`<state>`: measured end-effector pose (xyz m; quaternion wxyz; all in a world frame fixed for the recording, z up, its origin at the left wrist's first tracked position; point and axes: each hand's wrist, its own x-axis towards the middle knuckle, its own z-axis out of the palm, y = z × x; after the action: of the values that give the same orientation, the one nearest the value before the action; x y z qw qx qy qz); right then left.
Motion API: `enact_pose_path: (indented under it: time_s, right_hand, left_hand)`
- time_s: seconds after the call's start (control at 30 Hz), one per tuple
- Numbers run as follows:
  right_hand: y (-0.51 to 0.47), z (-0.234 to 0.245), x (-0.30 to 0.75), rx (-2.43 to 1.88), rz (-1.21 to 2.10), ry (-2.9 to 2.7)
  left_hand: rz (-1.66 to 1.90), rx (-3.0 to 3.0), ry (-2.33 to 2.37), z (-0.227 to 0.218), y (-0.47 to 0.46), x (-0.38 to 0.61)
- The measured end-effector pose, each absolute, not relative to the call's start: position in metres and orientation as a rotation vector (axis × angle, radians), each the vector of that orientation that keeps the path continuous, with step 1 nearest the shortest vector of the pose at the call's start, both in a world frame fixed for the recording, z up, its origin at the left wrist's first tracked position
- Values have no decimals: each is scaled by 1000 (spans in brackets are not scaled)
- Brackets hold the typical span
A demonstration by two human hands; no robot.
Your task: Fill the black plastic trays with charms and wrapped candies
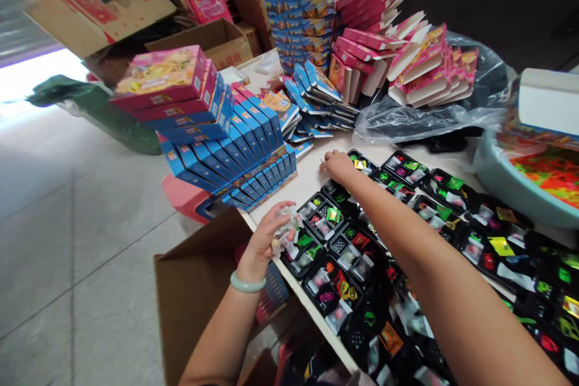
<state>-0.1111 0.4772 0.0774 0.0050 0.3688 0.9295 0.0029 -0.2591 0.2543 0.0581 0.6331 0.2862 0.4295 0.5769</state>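
My left hand (261,242), with a pale green bangle at the wrist, is closed around several small clear plastic packets (286,230). It hovers at the table's near left edge, beside a black compartment tray (302,253). Farther back, my right hand (338,166) reaches over the far left end of the tray rows, its fingers bent together and pointing left. Whatever its fingertips hold is too small to make out. The black trays (322,217) contain small packets and bright green, red, yellow and purple pieces. My right forearm hides some of them.
Blue boxes (244,139) stand in rows at the left, with pink boxes (158,75) stacked on top. Behind are flat blue cartons (316,87) and open pink cartons (425,66). A light blue basin (493,175) is at the right; an open cardboard box (194,295) is below the table edge.
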Motion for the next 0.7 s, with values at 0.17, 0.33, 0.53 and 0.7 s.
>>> enact_pose_path:
  time_s: [0.17, 0.33, 0.53, 0.7]
  right_hand:
    - [497, 72, -108, 1029, -78, 2930]
    - [507, 69, -90, 958, -159, 2986]
    - [501, 69, -97, 911, -37, 2947]
    - [517, 72, -90, 1091, -512, 3135]
  left_hand:
    - [1351, 644, 985, 52, 252, -269]
    - [1329, 627, 959, 49, 254, -269]
    - [1409, 586, 866, 43, 253, -276]
    - [1474, 543, 827, 44, 243, -285]
